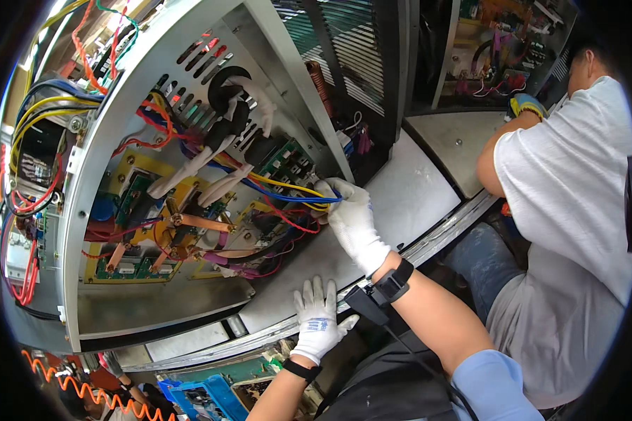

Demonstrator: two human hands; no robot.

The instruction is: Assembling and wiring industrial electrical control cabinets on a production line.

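Observation:
My right hand [350, 210], in a white work glove, is closed around a bundle of blue and yellow wires [288, 191] at the right side of an open metal cabinet [260, 42]. The wires run back to the left into the cabinet, above green circuit boards [288, 165] and copper bars [203, 223]. My left hand [318, 323], gloved too, lies with fingers spread at the edge of the grey metal work surface [393, 210], holding nothing. Thick white-sleeved cables [189, 172] hang inside the cabinet. The wire ends are hidden in my right hand.
A co-worker [576, 182] in a white shirt sits at the right, by another open cabinet [498, 56]. A blue bin [211, 400] stands below my left forearm. An orange coiled hose [84, 389] crosses the lower left. Loose wires [49, 116] hang at the far left.

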